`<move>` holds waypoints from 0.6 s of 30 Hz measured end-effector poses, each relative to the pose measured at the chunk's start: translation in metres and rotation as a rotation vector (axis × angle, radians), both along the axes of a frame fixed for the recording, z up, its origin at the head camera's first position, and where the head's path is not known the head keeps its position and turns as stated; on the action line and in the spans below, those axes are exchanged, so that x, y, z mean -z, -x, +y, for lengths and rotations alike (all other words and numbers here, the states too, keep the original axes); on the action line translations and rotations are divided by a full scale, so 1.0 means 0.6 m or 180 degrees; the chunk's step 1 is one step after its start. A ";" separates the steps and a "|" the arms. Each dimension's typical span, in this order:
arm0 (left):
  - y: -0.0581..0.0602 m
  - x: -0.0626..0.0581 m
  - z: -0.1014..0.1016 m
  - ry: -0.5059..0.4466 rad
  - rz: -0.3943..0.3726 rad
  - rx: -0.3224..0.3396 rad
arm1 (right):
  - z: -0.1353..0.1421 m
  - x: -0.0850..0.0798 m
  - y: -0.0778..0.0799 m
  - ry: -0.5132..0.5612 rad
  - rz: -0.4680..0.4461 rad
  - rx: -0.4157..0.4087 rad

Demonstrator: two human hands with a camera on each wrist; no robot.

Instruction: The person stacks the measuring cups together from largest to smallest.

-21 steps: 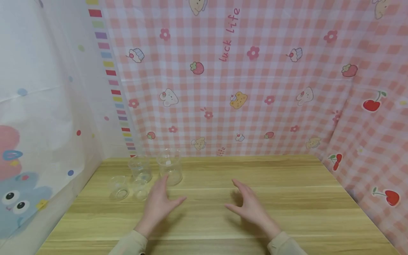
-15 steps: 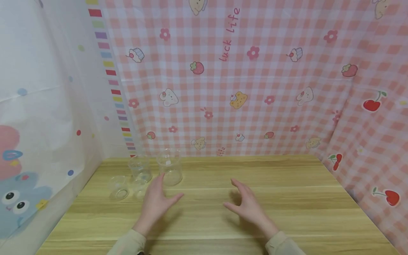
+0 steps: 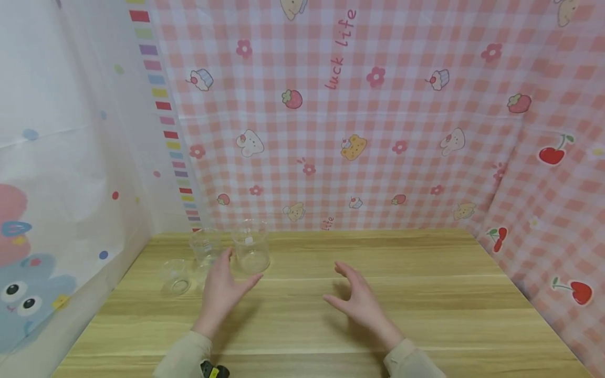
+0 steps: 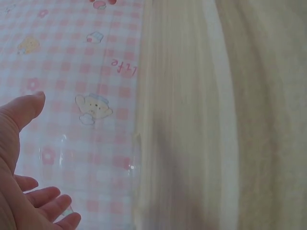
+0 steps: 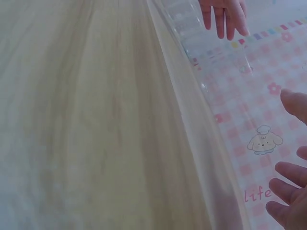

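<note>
My left hand (image 3: 219, 291) is held above the table with thumb and fingers spread, holding nothing. It is nearest a group of clear glass beakers. The large beaker (image 3: 251, 257) stands upright just beyond its thumb and fingertips. A medium beaker (image 3: 204, 247) is behind the hand, partly covered by it, and a small beaker (image 3: 178, 275) lies to its left. Another small vessel is almost wholly hidden by this hand. My right hand (image 3: 361, 302) hovers at mid-table, thumb apart from the fingers, touching nothing. Its relaxed fingers (image 5: 286, 190) show in the right wrist view.
The wood-grain table (image 3: 425, 294) runs back to a pink checked cloth (image 3: 331, 131). A white printed cloth (image 3: 71, 131) hangs on the left, and a cherry-print cloth (image 3: 562, 210) on the right. A small black device (image 3: 215, 370) sits at my left cuff.
My left hand has drifted left and slightly back, covering the second small vessel and part of the medium beaker. The right hand has moved a little left. The beakers stay put.
</note>
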State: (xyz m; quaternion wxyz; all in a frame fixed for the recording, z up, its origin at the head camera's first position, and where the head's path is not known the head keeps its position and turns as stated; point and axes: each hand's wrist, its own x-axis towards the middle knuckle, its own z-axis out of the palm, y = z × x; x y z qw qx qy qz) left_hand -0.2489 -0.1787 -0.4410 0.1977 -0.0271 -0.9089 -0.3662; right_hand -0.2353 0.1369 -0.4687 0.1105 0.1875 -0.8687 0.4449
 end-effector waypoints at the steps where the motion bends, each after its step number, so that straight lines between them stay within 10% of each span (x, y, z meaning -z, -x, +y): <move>1: 0.002 0.000 -0.001 -0.0013 0.0005 -0.0009 | -0.002 0.001 0.001 0.0017 -0.0016 -0.0002; 18: 0.032 -0.001 -0.010 -0.0305 -0.0204 0.0020 | -0.016 0.011 0.014 0.0186 -0.0151 -0.0118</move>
